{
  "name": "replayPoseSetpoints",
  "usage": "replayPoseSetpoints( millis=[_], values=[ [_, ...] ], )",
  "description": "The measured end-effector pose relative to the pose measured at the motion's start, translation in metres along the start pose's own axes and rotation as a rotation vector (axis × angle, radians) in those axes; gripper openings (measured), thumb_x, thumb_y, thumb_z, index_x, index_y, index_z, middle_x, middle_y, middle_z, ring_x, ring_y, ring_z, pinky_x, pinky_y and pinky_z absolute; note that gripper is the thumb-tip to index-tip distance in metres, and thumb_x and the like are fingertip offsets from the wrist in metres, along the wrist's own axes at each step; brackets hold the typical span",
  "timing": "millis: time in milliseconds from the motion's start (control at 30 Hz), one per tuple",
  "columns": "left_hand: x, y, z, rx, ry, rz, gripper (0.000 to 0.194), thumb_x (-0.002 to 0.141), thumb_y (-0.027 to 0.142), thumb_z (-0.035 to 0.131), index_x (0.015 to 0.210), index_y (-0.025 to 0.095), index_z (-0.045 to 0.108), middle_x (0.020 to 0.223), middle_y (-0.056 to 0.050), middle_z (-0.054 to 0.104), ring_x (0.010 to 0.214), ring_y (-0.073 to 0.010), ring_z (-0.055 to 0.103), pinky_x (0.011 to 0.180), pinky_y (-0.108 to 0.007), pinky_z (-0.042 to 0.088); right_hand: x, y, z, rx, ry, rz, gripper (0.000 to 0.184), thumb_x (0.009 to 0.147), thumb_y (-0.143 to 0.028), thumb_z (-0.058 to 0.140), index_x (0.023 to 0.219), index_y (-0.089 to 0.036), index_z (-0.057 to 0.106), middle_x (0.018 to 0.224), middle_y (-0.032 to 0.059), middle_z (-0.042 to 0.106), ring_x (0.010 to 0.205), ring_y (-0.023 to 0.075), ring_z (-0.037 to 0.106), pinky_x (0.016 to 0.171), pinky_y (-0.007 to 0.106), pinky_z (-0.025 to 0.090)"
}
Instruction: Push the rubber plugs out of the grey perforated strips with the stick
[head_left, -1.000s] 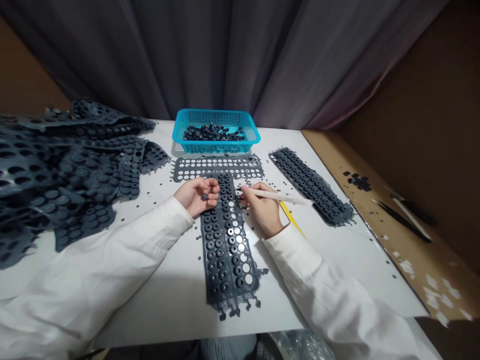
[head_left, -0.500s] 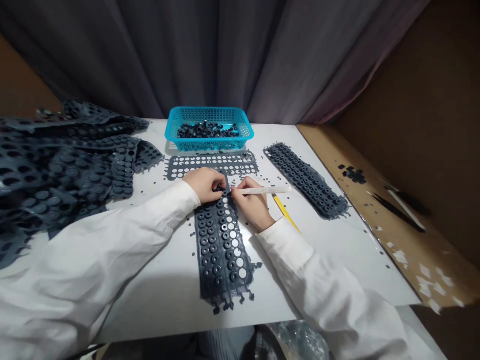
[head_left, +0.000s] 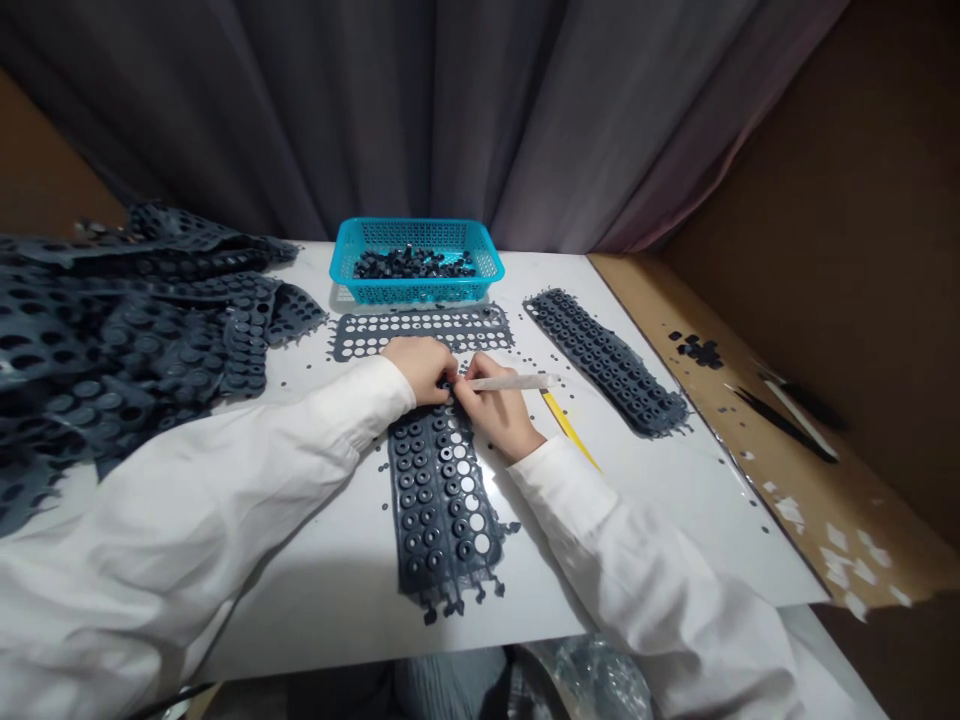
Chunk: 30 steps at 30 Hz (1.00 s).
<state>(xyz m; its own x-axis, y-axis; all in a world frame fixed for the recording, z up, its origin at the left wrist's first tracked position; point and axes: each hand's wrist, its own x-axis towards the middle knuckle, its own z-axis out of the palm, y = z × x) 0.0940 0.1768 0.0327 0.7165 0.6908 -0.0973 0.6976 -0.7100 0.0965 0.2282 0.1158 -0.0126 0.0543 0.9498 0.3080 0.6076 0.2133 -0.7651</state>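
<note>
Right hand, nearly closed, grips what seems a slim white tool.

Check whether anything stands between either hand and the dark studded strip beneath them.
Nothing visible does: the left hand and the right hand, which holds a white stick, meet over the far end of the dark studded strip. The yellow piece lies off to the right.
</note>
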Motion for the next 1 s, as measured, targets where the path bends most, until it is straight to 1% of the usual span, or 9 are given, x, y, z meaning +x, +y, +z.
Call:
replayPoseSetpoints(
  millis=[67, 133, 233, 367, 467, 567, 767, 1000],
  values=[
    [0.001, 0.002, 0.0, 0.022, 0.003, 0.008, 0.013, 0.068, 0.032, 0.058, 0.073, 0.023, 0.066, 0.079, -0.003, 0.064, 0.074, -0.0215, 0.06, 0.06, -0.029, 0.038, 0.0, 0.001, 0.001, -0.002, 0.003, -0.001, 0.017, 0.072, -0.021, 0.05, 0.059, -0.021, 0.038, 0.051, -0.0053, 0.045, 0.05, 0.0112, 0.043, 0.05, 0.023, 0.028],
    [-0.001, 0.003, 0.001, 0.055, 0.014, 0.047, 0.013, 0.071, 0.029, 0.055, 0.072, 0.021, 0.065, 0.082, -0.004, 0.064, 0.076, -0.022, 0.061, 0.061, -0.029, 0.039, 0.0, 0.003, 0.001, -0.003, 0.006, -0.004, 0.017, 0.071, -0.02, 0.05, 0.059, -0.021, 0.038, 0.051, -0.0053, 0.044, 0.049, 0.0113, 0.042, 0.05, 0.023, 0.027],
    [-0.004, 0.005, 0.005, 0.107, 0.032, 0.089, 0.017, 0.078, 0.028, 0.05, 0.077, 0.019, 0.064, 0.088, -0.007, 0.064, 0.079, -0.0222, 0.062, 0.061, -0.029, 0.04, -0.001, 0.004, 0.002, -0.002, 0.015, -0.011, 0.017, 0.071, -0.019, 0.049, 0.058, -0.021, 0.037, 0.05, -0.0053, 0.043, 0.049, 0.0111, 0.041, 0.05, 0.023, 0.028],
    [-0.011, 0.002, 0.015, 0.144, 0.034, 0.036, 0.024, 0.084, 0.031, 0.042, 0.088, 0.017, 0.061, 0.093, -0.008, 0.063, 0.078, -0.0217, 0.063, 0.058, -0.028, 0.041, -0.001, 0.006, 0.003, -0.006, 0.024, -0.016, 0.015, 0.07, -0.018, 0.048, 0.059, -0.021, 0.038, 0.051, -0.0054, 0.043, 0.05, 0.0109, 0.041, 0.051, 0.023, 0.028],
    [-0.015, -0.001, 0.022, 0.098, 0.032, -0.021, 0.026, 0.088, 0.034, 0.038, 0.093, 0.019, 0.058, 0.097, -0.006, 0.063, 0.077, -0.0204, 0.063, 0.058, -0.028, 0.041, -0.002, 0.007, 0.004, -0.008, 0.03, -0.017, 0.015, 0.07, -0.018, 0.048, 0.059, -0.021, 0.037, 0.051, -0.0054, 0.043, 0.049, 0.0109, 0.041, 0.051, 0.022, 0.029],
    [-0.018, -0.004, 0.026, 0.026, 0.042, -0.047, 0.024, 0.088, 0.035, 0.037, 0.094, 0.022, 0.057, 0.099, -0.003, 0.062, 0.079, -0.0194, 0.062, 0.061, -0.028, 0.042, -0.002, 0.008, 0.004, -0.01, 0.039, -0.022, 0.016, 0.07, -0.018, 0.049, 0.059, -0.021, 0.037, 0.05, -0.0054, 0.043, 0.049, 0.0109, 0.041, 0.051, 0.023, 0.029],
    [-0.021, -0.005, 0.031, -0.042, 0.071, -0.076, 0.022, 0.088, 0.033, 0.038, 0.094, 0.023, 0.056, 0.101, -0.001, 0.062, 0.081, -0.019, 0.062, 0.062, -0.028, 0.042, -0.002, 0.008, 0.005, 0.004, 0.038, -0.01, 0.017, 0.07, -0.018, 0.05, 0.058, -0.021, 0.037, 0.049, -0.0058, 0.042, 0.048, 0.0106, 0.041, 0.05, 0.023, 0.028],
    [-0.019, -0.008, 0.029, -0.05, 0.058, -0.048, 0.021, 0.086, 0.035, 0.043, 0.093, 0.023, 0.058, 0.098, 0.0, 0.063, 0.082, -0.0186, 0.061, 0.061, -0.027, 0.041, -0.002, 0.007, 0.001, 0.073, 0.017, 0.03, 0.018, 0.073, -0.023, 0.052, 0.059, -0.021, 0.041, 0.051, -0.0056, 0.045, 0.05, 0.0109, 0.044, 0.051, 0.023, 0.031]
  ],
)
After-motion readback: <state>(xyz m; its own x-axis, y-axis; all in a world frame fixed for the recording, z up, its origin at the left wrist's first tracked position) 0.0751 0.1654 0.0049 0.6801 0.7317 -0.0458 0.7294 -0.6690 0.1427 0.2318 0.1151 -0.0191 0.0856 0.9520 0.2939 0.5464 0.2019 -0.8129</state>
